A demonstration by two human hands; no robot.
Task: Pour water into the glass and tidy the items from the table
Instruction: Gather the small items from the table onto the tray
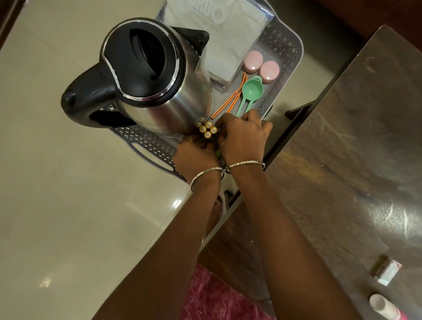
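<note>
A steel kettle (150, 84) with a black lid and handle stands in a grey perforated basket (284, 56) on the floor beside the table. Right by the kettle's base, both hands hold a bunch of batteries (208, 130), gold ends up. My left hand (195, 156) grips them from below. My right hand (242, 137) closes round them from the right. The basket also holds a green measuring spoon (251, 89), an orange spoon (229, 102), two pink round cases (261, 65) and a clear plastic pouch (218, 27). No glass is in view.
The dark glossy table (350, 166) fills the right side. On its near right part lie a small white box (386, 270) and a white tube with a pink cap (387, 310). Pale floor tiles lie to the left.
</note>
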